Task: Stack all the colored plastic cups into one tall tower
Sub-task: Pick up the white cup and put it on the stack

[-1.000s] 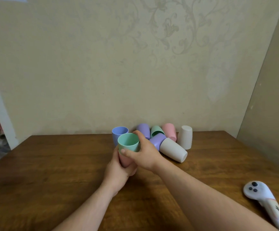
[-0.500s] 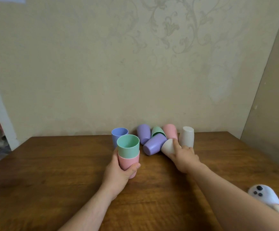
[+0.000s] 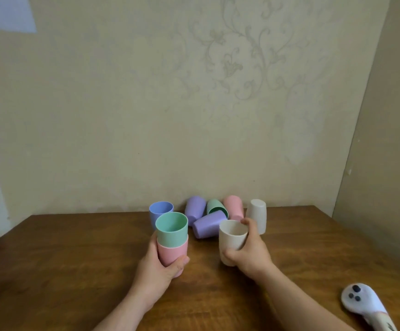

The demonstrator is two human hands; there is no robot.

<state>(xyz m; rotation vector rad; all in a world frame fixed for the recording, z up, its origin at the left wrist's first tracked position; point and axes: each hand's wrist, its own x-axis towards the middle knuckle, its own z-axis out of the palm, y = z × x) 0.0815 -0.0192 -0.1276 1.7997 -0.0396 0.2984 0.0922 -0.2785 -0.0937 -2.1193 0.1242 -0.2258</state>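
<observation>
My left hand [image 3: 157, 271] grips a pink cup [image 3: 170, 253] with a green cup [image 3: 171, 229] nested in it, mouth up. My right hand [image 3: 251, 254] holds a beige cup [image 3: 232, 240] upright, just right of that stack. Behind stand a blue cup [image 3: 159, 210] mouth up and an upside-down beige cup [image 3: 257, 213]. Between them lie two purple cups [image 3: 195, 207] [image 3: 207, 226], a green cup [image 3: 215, 207] and a pink cup [image 3: 233, 206], tipped over near the wall.
The wooden table [image 3: 74, 271] runs to the wall at the back and to a side wall at the right. A white device with dark buttons [image 3: 363, 304] lies at the front right edge.
My right hand let go of the green cup on the pink one, reached to the lying beige cup, and now holds it upright and closer. The left hand kept the stack still.
</observation>
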